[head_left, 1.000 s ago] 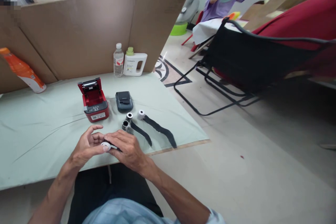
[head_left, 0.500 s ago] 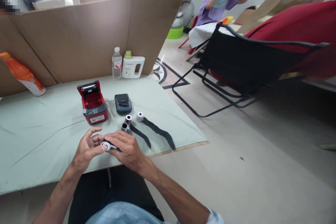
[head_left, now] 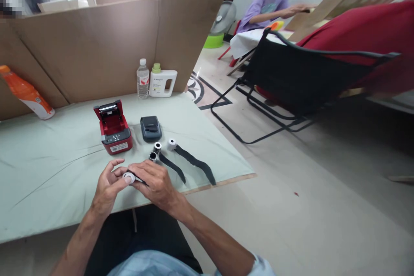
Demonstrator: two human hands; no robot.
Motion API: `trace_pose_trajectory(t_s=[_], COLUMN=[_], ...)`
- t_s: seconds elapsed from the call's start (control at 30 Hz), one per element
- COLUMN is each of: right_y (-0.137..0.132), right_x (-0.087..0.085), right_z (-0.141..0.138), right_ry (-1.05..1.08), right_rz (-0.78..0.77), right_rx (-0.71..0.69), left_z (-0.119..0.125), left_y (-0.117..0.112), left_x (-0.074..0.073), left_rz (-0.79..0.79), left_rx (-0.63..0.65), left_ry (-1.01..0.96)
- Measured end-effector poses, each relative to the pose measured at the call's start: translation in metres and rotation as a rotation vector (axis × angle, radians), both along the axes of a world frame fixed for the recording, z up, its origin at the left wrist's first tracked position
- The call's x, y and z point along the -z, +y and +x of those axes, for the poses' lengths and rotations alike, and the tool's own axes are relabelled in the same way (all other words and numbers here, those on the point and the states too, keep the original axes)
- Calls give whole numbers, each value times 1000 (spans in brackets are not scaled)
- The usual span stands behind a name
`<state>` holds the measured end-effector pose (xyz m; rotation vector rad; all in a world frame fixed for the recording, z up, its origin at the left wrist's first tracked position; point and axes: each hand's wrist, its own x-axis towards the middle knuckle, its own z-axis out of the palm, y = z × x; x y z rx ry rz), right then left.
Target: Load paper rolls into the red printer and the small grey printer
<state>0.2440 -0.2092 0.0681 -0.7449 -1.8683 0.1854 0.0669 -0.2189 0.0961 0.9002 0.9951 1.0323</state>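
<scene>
Near the table's front edge, both hands grip a small white paper roll (head_left: 130, 177) with a dark strip. My left hand (head_left: 108, 183) is closed on its left end, thumb at the core and index finger raised. From the right, my right hand (head_left: 157, 181) wraps over the roll and hides much of it. Beyond them stands a red receipt printer (head_left: 118, 140) with its lid up. A dark handheld device (head_left: 150, 128) lies to its right. Just past my right hand are two dark rolls (head_left: 157, 147) and a white roll (head_left: 171, 144), with black strips trailing.
A clear water bottle (head_left: 142, 79) and a white jug (head_left: 162, 83) stand by the cardboard partition (head_left: 97, 47). An orange bottle (head_left: 29, 95) leans at the left. Past the table's right edge is a black folding chair (head_left: 304, 82); a person in purple (head_left: 267, 6) sits behind it.
My hands stay on the roll with only slight finger movement. The person in purple has lowered their arms and reaches to the right. The view has shifted slightly.
</scene>
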Motion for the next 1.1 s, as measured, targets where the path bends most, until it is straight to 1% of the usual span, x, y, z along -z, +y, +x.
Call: trace_pose_trajectory(t_s=[0.07, 0.2, 0.23, 0.27, 0.3, 0.33, 0.4, 0.47, 0.53, 0.6, 0.7, 0.73, 0.8, 0.93, 1.1], right_y=[1, 4, 4, 3, 3, 3, 2, 1, -1, -2, -4, -5, -5, -2, 0], right_x=[1, 3, 3, 4, 4, 4, 4, 4, 5, 8, 11, 11, 9, 1, -5], right_z=[4, 9, 10, 9, 8, 7, 4, 0, -4, -8, -12, -13, -11, -4, 1], right_ry=[-26, -125, -135, -129, -108, -75, -13, 12, 15, 14, -5, -13, -24, -34, -125], right_rz=[-35, -107, -119, -128, -133, -132, -110, -61, -5, 27, 31, 30, 27, 27, -11], right_rx=[-85, -285, -305, -300, -268, -215, -86, 14, 72, 111, 136, 128, 86, -38, -177], left_z=[-7, -28, -31, -33, -32, -31, -23, -13, -3, 5, 10, 9, 4, -13, -35], left_y=[5, 25, 29, 31, 31, 29, 20, 9, -2, -9, -13, -13, -11, 0, 19], left_x=[-4, -15, -17, -17, -17, -15, -8, -1, 4, 6, 5, 4, 3, -2, -17], left_rz=[-16, -86, -99, -105, -102, -90, -52, -24, -5, 4, 27, 35, 49, 33, -33], left_rx=[105, 412, 476, 507, 500, 458, 311, 167, 33, -69, -140, -138, -92, 94, 352], left_ry=[66, 214, 234, 241, 230, 199, 94, -2, -38, -35, -28, -24, -13, 48, 177])
